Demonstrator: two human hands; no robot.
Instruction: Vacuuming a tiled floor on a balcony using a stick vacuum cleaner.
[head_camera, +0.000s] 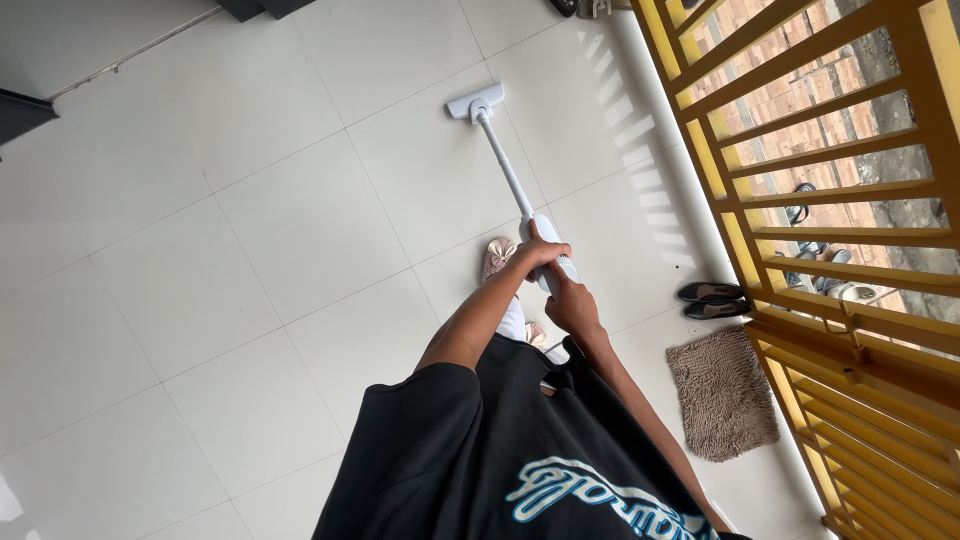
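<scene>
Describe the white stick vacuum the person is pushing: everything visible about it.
The stick vacuum looks like white plastic: a flat, wide floor head resting on the pale floor tiles, a thin straight tube slanting back to a thicker body. The left hand grips the body higher up, the right hand lower, fingers wrapped around it. Its upper end is hidden.

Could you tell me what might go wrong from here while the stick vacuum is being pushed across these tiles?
The black shoes and shaggy brown mat lie close beside the person, so a sideways step might trip on them. Both the left hand and right hand grip the white stick vacuum, leaving none free to catch a stumble.
</scene>
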